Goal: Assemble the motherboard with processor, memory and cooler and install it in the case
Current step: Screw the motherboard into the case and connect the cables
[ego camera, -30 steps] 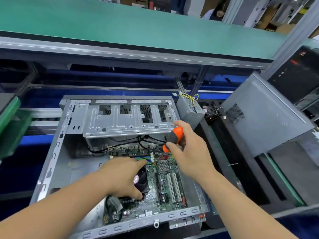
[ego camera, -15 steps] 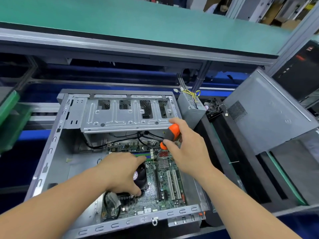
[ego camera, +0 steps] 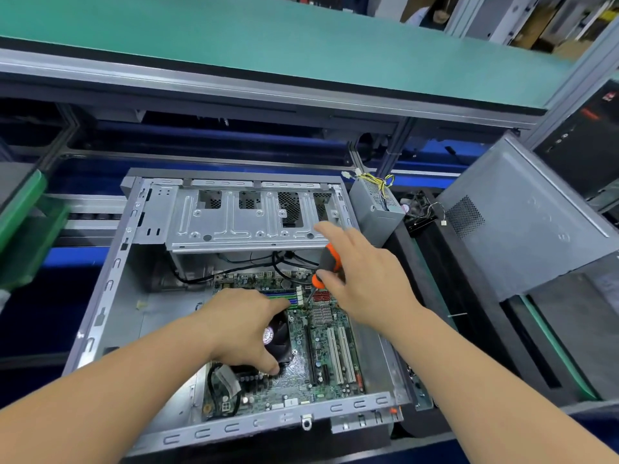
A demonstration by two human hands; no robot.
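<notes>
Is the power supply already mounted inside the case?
No, the power supply stands outside the case, against its right wall, loose wires on top.

Both forearms reach in from the bottom edge. Left hand (ego camera: pixel 246 324) is palm down, index finger pointing forward, thumb tucked low. Right hand (ego camera: pixel 363 281) is raised a bit higher, thumb and fingers curled around an orange-and-black screwdriver (ego camera: pixel 326 266), index finger stretched out.
</notes>
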